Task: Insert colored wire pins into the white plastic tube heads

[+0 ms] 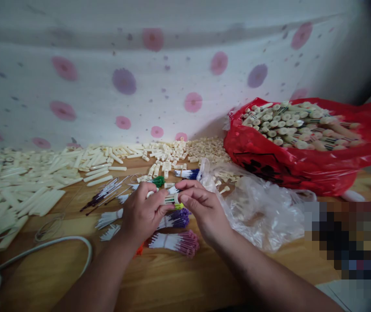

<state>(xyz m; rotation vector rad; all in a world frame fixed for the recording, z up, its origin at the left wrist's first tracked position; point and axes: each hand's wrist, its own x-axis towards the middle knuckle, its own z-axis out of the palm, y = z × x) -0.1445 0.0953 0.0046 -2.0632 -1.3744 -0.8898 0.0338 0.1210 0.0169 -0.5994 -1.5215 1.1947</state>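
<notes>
The person's forearms come in over the near edge of the wooden surface; the left hand and right hand meet above it, fingers facing; a small cream piece lies between them, long axis running left to right; thumb and forefinger of each hand pinch one end, so neither hand is nearer. Pink-tipped bundles lie just below the hands; a clear bag sits just right.
</notes>
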